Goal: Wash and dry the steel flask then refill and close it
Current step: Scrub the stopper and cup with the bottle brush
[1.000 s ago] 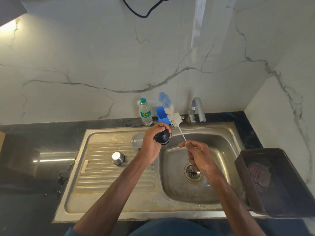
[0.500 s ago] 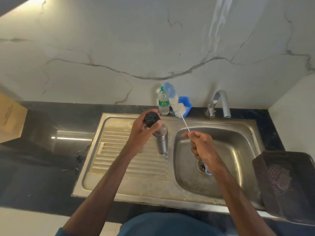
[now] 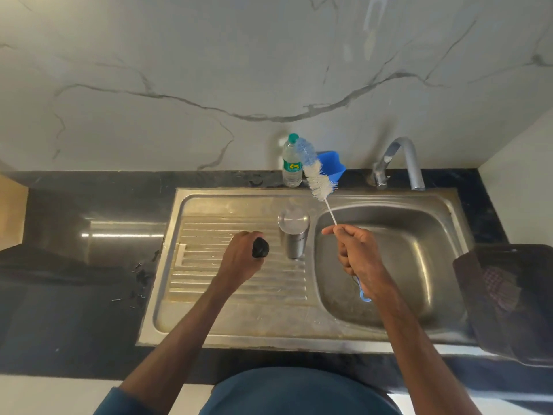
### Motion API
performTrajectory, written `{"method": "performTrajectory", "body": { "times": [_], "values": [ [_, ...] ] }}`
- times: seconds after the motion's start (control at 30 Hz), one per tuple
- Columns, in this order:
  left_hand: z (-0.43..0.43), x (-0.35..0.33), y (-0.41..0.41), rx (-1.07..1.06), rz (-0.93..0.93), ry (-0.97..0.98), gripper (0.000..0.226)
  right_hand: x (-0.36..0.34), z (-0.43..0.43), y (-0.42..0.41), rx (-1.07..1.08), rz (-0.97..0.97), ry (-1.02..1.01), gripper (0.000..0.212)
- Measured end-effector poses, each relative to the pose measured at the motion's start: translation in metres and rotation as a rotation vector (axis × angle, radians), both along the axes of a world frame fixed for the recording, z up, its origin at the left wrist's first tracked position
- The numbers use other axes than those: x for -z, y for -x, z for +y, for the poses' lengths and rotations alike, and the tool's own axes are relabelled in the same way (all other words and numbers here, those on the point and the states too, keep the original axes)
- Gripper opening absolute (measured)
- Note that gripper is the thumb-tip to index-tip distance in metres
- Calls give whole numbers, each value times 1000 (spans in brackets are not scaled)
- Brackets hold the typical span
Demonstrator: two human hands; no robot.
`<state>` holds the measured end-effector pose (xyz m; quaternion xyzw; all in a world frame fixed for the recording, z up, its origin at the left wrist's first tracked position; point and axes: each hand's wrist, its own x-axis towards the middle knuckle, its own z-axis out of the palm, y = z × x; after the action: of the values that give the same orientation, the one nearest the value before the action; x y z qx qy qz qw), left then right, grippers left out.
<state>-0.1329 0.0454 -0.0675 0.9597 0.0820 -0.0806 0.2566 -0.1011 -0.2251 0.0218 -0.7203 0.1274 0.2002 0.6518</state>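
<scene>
The steel flask (image 3: 293, 235) stands on the sink's ribbed drainboard (image 3: 215, 295), beside the basin; it looks turned upside down, its flat base up. Just left of it, my left hand (image 3: 241, 259) grips the black flask cap (image 3: 260, 248) low over the drainboard. My right hand (image 3: 357, 254) holds the thin handle of a bottle brush (image 3: 317, 178) above the basin (image 3: 419, 265). The white and blue bristle head points up and away toward the wall. The handle's blue end shows below my wrist.
A small plastic water bottle (image 3: 291, 163) and a blue holder (image 3: 332, 167) stand behind the sink against the marble wall. The tap (image 3: 401, 163) rises at the back right. A dark bin (image 3: 514, 301) with a checked cloth sits at the right edge. Black countertop stretches left.
My left hand has carried the black cap down and left, away from the flask, to just above the drainboard. The flask now stands alone. The brush has stayed raised.
</scene>
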Motion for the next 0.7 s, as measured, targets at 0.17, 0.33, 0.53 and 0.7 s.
{"method": "performTrajectory", "body": {
  "times": [0.17,0.33,0.53,0.7],
  "values": [
    [-9,18,-23,16,58,-109,50,3,-4,-8,13,15,36,30],
    [-10,34,-35,60,105,-129,48,7,-7,-16,26,28,47,29],
    [-12,48,-38,69,29,-339,52,13,-5,-15,2,55,58,29],
    [-13,49,-40,67,55,-376,60,15,-1,-14,2,64,55,29]
  ]
}}
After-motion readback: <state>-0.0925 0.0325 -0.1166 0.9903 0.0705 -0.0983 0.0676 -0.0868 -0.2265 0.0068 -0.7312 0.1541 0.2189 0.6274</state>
